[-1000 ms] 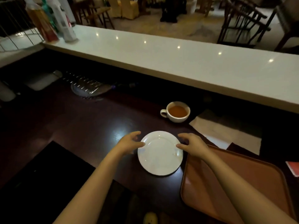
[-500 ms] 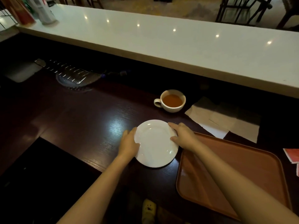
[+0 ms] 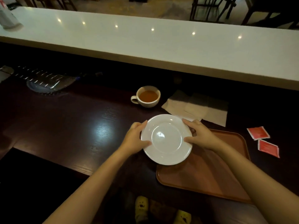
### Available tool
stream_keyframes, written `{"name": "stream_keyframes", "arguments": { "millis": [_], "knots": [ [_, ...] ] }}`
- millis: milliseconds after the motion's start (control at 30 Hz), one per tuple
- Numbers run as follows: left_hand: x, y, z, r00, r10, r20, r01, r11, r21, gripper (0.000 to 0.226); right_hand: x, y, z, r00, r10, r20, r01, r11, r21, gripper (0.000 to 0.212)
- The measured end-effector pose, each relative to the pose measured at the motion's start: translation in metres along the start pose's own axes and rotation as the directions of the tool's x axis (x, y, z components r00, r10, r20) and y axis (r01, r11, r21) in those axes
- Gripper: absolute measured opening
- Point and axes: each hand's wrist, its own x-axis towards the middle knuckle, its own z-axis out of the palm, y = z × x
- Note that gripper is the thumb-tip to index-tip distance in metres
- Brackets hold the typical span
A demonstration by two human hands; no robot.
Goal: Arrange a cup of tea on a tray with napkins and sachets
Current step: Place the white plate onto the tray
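Observation:
A white saucer (image 3: 166,139) is held by its rim between my left hand (image 3: 135,139) and my right hand (image 3: 199,136). It hangs tilted over the near-left corner of the brown tray (image 3: 215,175). Behind it on the dark counter stands a white cup of tea (image 3: 148,96), its handle pointing left. Pale napkins (image 3: 197,107) lie spread to the right of the cup. Two red sachets (image 3: 258,133) (image 3: 268,148) rest on the counter right of the tray.
A long white bar top (image 3: 145,46) runs across the back, above the dark counter (image 3: 64,123). A metal grille over a round dish (image 3: 43,80) sits at the far left. Chairs stand beyond the bar. My yellow slippers (image 3: 142,206) show below the counter edge.
Both hands have closed on the saucer's rim, lifted it off the counter and carried it right, over the tray's corner. The view has also tilted down.

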Motion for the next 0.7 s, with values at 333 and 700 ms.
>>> {"name": "stream_keyframes", "arguments": {
  "millis": [333, 700],
  "knots": [
    [-0.017, 0.027, 0.086, 0.999, -0.031, 0.031, 0.025, 0.981, 0.191, 0.073, -0.054, 0.055, 0.004, 0.988, 0.155, 0.027, -0.155, 0.988, -0.018, 0.080],
    [-0.016, 0.036, 0.104, 1.000, -0.008, 0.011, 0.003, 0.907, 0.421, 0.072, -0.061, 0.065, 0.002, 0.993, 0.116, -0.014, -0.117, 0.986, -0.121, 0.074]
  ]
}}
